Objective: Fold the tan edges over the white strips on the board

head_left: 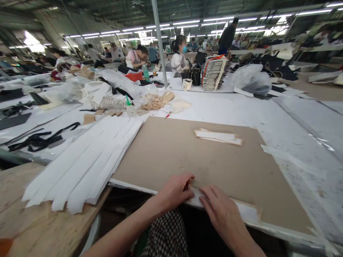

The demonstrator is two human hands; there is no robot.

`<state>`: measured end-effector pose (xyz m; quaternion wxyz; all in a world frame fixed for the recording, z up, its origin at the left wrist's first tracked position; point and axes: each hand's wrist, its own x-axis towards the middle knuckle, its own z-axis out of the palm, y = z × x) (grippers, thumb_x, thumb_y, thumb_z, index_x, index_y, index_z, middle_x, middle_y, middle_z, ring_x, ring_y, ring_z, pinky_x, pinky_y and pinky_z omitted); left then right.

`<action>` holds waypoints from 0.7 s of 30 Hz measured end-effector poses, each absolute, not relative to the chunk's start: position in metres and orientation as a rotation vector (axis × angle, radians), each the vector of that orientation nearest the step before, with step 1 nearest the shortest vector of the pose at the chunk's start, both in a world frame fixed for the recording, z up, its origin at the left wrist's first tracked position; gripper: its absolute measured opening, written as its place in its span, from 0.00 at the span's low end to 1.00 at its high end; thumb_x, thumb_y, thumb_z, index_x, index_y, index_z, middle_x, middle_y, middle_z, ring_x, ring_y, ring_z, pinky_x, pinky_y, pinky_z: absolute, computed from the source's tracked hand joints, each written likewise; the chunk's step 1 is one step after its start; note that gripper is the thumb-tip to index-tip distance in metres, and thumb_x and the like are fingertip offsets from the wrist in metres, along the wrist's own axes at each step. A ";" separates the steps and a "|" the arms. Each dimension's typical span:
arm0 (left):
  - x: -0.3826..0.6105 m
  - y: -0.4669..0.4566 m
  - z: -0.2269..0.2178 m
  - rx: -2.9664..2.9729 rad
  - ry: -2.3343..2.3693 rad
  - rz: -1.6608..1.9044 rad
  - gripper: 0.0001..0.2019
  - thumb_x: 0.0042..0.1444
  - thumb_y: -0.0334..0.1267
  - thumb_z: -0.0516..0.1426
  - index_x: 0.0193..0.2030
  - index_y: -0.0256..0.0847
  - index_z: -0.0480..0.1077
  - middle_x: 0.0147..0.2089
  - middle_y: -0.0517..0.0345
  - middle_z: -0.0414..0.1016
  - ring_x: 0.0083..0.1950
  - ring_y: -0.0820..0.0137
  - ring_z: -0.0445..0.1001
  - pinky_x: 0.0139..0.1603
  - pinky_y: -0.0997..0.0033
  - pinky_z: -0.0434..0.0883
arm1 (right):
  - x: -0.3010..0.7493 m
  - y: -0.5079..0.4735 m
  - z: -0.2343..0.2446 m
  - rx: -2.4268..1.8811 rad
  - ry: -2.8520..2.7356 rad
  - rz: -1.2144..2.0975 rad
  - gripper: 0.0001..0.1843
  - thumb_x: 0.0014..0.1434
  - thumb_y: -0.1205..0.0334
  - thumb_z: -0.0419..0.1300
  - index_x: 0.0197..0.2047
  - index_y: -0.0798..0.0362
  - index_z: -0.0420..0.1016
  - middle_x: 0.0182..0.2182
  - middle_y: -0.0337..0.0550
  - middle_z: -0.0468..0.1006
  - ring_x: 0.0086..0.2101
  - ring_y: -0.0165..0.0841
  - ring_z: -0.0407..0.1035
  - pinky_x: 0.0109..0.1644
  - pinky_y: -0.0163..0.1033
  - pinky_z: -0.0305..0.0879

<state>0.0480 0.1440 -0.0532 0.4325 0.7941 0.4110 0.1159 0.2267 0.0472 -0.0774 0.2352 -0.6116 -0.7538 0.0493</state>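
A white strip [248, 212] with tan edging lies along the near edge of a brown board [171, 150]. At the strip's left end my left hand [175, 191] is closed, its fingers curled and its thumb on the strip; the exact grip is partly hidden. My right hand [221, 207] rests on the middle of the same strip, fingers stretched out and lying flat, covering part of it. Farther up the board, a small stack of similar white strips [218, 136] with tan edges sits apart from both hands.
Long white strips [88, 160] fan out left of the board, overhanging a wooden surface [24, 192]. Beyond are a green-tipped squeeze bottle [130, 107], tan scraps [158, 101], a tied stack of pieces [215, 73] and a plastic bag [250, 79]. A metal post [160, 43] rises behind; several people work farther back.
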 end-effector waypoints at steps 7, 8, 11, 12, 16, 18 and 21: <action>0.025 0.152 -0.051 1.787 1.042 0.290 0.15 0.53 0.40 0.61 0.47 0.39 0.70 0.35 0.61 0.74 0.34 0.71 0.72 0.34 0.75 0.67 | 0.228 0.055 -0.098 -1.704 -2.002 0.345 0.04 0.67 0.61 0.52 0.44 0.47 0.67 0.38 0.41 0.71 0.40 0.37 0.70 0.42 0.43 0.67; 0.024 0.153 -0.050 1.759 1.033 0.267 0.13 0.56 0.42 0.59 0.45 0.38 0.70 0.33 0.61 0.73 0.32 0.71 0.72 0.32 0.76 0.67 | 0.230 0.056 -0.099 -1.695 -2.001 0.342 0.04 0.67 0.61 0.52 0.44 0.47 0.67 0.38 0.41 0.72 0.40 0.37 0.70 0.42 0.42 0.67; 0.029 0.158 -0.048 1.751 0.977 0.170 0.12 0.61 0.43 0.53 0.42 0.37 0.70 0.28 0.63 0.71 0.25 0.73 0.71 0.25 0.77 0.65 | 0.233 0.057 -0.100 -1.676 -1.988 0.321 0.07 0.66 0.61 0.53 0.47 0.48 0.67 0.41 0.43 0.72 0.40 0.37 0.71 0.42 0.41 0.69; 0.031 0.159 -0.048 1.765 0.960 0.149 0.12 0.61 0.43 0.52 0.42 0.37 0.70 0.27 0.63 0.71 0.23 0.74 0.71 0.24 0.77 0.65 | 0.234 0.057 -0.101 -1.671 -1.986 0.317 0.09 0.66 0.60 0.54 0.49 0.48 0.66 0.42 0.43 0.72 0.41 0.36 0.71 0.42 0.40 0.70; 0.038 0.163 -0.047 1.890 0.939 0.144 0.06 0.59 0.37 0.55 0.35 0.38 0.71 0.25 0.65 0.68 0.23 0.75 0.69 0.25 0.78 0.62 | 0.236 0.060 -0.103 -1.640 -2.018 0.320 0.14 0.65 0.62 0.54 0.54 0.48 0.66 0.45 0.45 0.72 0.44 0.37 0.71 0.44 0.40 0.71; 0.039 0.163 -0.048 1.985 0.936 0.169 0.04 0.57 0.34 0.57 0.33 0.39 0.71 0.27 0.64 0.69 0.28 0.74 0.68 0.29 0.77 0.61 | 0.237 0.062 -0.101 -1.625 -2.055 0.328 0.15 0.65 0.64 0.53 0.55 0.48 0.66 0.45 0.45 0.72 0.44 0.37 0.70 0.46 0.40 0.71; 0.038 0.161 -0.051 2.098 0.931 0.209 0.03 0.57 0.32 0.58 0.33 0.40 0.72 0.34 0.62 0.70 0.35 0.72 0.68 0.35 0.75 0.61 | 0.237 0.064 -0.097 -1.615 -2.128 0.350 0.15 0.66 0.65 0.53 0.54 0.47 0.68 0.45 0.45 0.71 0.44 0.37 0.70 0.46 0.42 0.71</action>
